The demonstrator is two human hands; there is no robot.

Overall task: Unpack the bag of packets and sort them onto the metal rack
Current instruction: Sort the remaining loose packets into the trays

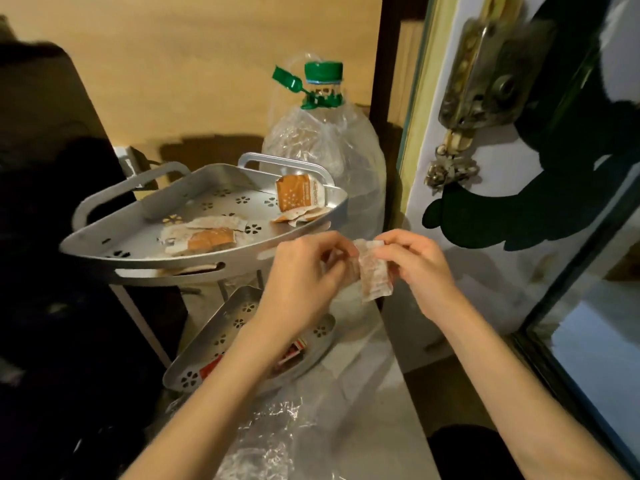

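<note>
Both hands meet over a small translucent crinkled packet (372,270): left hand (304,271) and right hand (415,263) each pinch it. Just beyond the left hand, the silver perforated metal rack (156,251) carries orange-and-white paper packets (207,237) on its top shelf.

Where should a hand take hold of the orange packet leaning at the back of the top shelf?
Probably by its raised upper edge, pinched from above and in front. The orange packet leans tilted against the top shelf's back rail, so that edge stands free, while its lower end rests among other packets.
</note>
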